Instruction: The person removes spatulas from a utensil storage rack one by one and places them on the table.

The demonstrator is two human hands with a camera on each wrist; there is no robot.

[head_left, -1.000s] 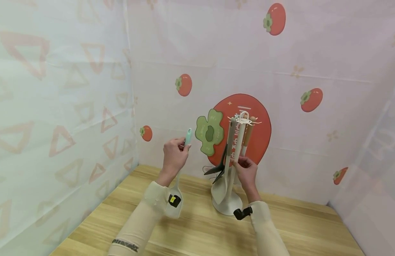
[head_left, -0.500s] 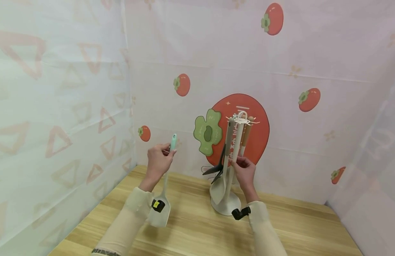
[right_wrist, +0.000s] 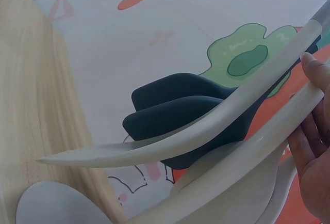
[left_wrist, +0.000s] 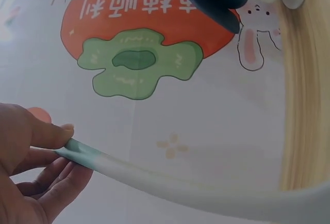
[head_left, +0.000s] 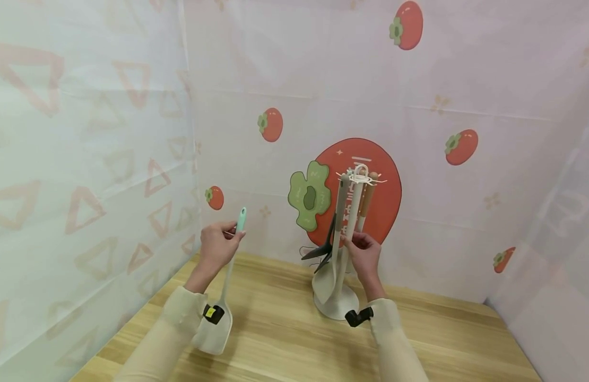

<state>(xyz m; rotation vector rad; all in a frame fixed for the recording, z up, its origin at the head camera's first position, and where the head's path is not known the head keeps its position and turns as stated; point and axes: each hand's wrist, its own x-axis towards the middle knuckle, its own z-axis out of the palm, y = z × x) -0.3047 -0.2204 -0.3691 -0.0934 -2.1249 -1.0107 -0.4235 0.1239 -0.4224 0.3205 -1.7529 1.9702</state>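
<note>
1. Hanging to the left of both hands is a pale sheet (head_left: 84,159) printed with faded pink triangles, running along that side of the table (head_left: 275,323).
2. Next comes the left hand (head_left: 218,246), thumb and fingers drawn narrow, pinching a spatula (head_left: 215,331) by its turquoise handle. The handle's holed end pokes up above the fingers, and the broad pale blade is down below, beside the black wrist device (head_left: 213,313). Whether its lower edge touches the wood I can't tell from where I stand.
3. Between the two hands, on the back sheet (head_left: 323,79), I can see the green leaf of a big red fruit print (head_left: 390,212).
4. Just left of the right hand, two dark utensils (head_left: 319,250) hang with their heads tilted outward. A pale utensil with a grey handle (head_left: 341,199) hangs nearer that hand.
5. The right hand (head_left: 364,254) has its thumb and fingers around the white pole of the utensil rack (head_left: 355,209). Below the hand, the rack's round base (head_left: 339,313) rests on the wood; above it are the hooks, with brown handles (head_left: 366,201) close to the pole.
6. Beneath the right hand, another black device (head_left: 358,318) sits at the cuff of a cream sleeve (head_left: 399,339).
</note>
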